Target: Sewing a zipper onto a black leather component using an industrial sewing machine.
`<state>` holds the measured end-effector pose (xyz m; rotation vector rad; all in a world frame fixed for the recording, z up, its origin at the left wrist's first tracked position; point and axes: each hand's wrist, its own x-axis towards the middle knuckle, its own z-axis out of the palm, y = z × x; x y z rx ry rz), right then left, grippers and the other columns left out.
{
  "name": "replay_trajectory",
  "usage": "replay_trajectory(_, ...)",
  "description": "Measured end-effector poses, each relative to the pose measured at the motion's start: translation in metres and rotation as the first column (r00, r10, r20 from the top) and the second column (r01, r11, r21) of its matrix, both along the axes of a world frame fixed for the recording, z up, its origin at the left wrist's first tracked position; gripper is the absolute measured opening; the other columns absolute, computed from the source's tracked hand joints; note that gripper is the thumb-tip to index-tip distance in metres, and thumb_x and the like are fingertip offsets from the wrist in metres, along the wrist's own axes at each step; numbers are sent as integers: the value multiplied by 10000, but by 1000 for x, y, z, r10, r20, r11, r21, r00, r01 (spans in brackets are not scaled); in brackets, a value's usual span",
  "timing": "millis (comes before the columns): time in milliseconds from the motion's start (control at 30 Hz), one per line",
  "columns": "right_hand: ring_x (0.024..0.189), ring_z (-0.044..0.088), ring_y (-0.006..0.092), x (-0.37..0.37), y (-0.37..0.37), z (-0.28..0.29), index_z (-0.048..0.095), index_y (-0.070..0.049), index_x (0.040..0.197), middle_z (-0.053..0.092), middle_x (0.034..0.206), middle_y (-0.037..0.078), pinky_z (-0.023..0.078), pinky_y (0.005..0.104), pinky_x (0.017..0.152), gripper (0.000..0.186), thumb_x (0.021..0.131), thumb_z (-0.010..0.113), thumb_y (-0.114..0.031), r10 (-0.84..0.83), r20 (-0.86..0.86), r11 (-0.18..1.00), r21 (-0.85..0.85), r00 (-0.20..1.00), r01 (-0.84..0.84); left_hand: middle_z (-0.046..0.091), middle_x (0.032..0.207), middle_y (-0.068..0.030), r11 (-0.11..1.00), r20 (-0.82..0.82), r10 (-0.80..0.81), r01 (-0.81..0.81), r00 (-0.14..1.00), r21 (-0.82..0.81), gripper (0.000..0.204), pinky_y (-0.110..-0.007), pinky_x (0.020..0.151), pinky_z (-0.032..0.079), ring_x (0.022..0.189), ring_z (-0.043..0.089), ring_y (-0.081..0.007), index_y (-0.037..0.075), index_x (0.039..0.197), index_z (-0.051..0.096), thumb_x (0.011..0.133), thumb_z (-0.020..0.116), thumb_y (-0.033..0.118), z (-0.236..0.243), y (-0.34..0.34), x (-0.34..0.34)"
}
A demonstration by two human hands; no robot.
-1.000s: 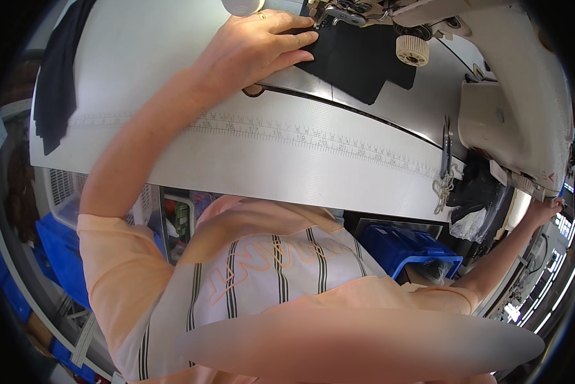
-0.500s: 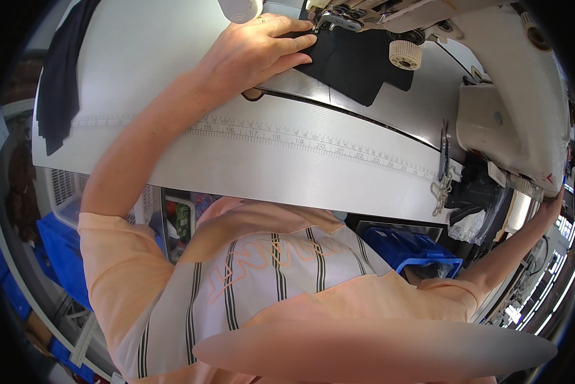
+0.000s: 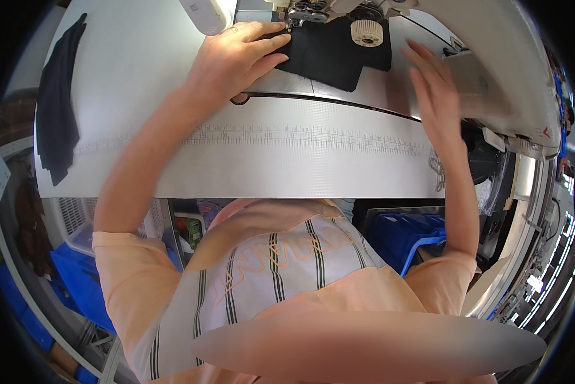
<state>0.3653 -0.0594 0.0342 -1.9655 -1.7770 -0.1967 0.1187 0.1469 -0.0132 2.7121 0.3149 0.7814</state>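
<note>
My left hand (image 3: pixel 242 54) lies with fingers stretched out on a dark fabric piece (image 3: pixel 322 57), its fingertips beside the sewing machine's presser foot (image 3: pixel 290 25); it wears a ring. My right hand (image 3: pixel 434 89), blurred by motion, is in the air over the right part of the metal bed, open, just right of the fabric and beside the machine's white body (image 3: pixel 511 77). A cream ridged knob (image 3: pixel 367 32) hangs above the fabric. A pale bundle of cord (image 3: pixel 437 171) lies beside my right wrist.
The white table (image 3: pixel 287 166) has a printed ruler strip. A long dark cloth (image 3: pixel 58 102) lies at its left; a white device (image 3: pixel 204 14) sits at the upper left. Below are a white plastic basket (image 3: pixel 70 216) and blue bins (image 3: pixel 396 233). Dark material (image 3: pixel 479 153) sits at the right.
My right hand has come from the far right end of the machine inward to beside the fabric. My left hand stays on the fabric; the view has turned slightly.
</note>
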Motion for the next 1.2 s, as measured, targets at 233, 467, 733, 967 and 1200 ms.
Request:
replay_trajectory(233, 984, 591, 318, 67, 71, -42, 627, -23, 1030, 645, 1040, 111, 452, 387, 876, 274, 945, 516, -260, -198, -109, 977, -103, 974, 187, 609, 1237, 22, 999, -2, -37, 37, 999, -15, 298, -631, 1043, 255, 1071, 596, -184, 149, 1172, 655, 887, 625, 231, -1, 2, -1)
replay_trajectory(467, 870, 613, 331, 75, 85, -19, 632, -27, 982, 658, 926, 120, 475, 409, 805, 278, 927, 537, -282, -375, -267, 863, -451, 888, 228, 601, 1240, 23, 999, -39, -15, 16, 999, 34, 284, -635, 1053, 244, 1134, 559, -192, 137, 1181, 634, 903, 597, 181, -1, -1, -9)
replay_trajectory(733, 776, 620, 335, 102, 75, 6, 623, -29, 949, 655, 835, 122, 488, 422, 731, 251, 905, 549, -265, -322, 86, 848, -417, 943, 327, 607, 1218, 13, 1000, -88, -4, 6, 996, 29, 288, -632, 1078, 212, 1129, 561, -189, 125, 1176, 631, 894, 575, 110, -2, -3, -10)
replay_trajectory(967, 691, 622, 336, 112, 74, 6, 609, -32, 922, 646, 753, 122, 498, 430, 656, 211, 881, 558, -233, -200, 579, 917, -174, 790, 360, 602, 1236, 11, 1000, -96, -22, 19, 995, -24, 301, -652, 1073, 201, 1144, 558, -194, 123, 1172, 633, 880, 574, 76, 2, -4, -10)
replay_trajectory(1200, 582, 609, 349, 37, 12, 19, 574, -90, 804, 612, 643, 129, 487, 427, 531, 139, 861, 567, -217, -253, 483, 915, -162, 838, 369, 630, 1193, 17, 986, -50, 111, -117, 993, -120, 279, -564, 1070, 291, 1095, 590, -193, 108, 1145, 647, 868, 611, 106, -1, 2, -19)
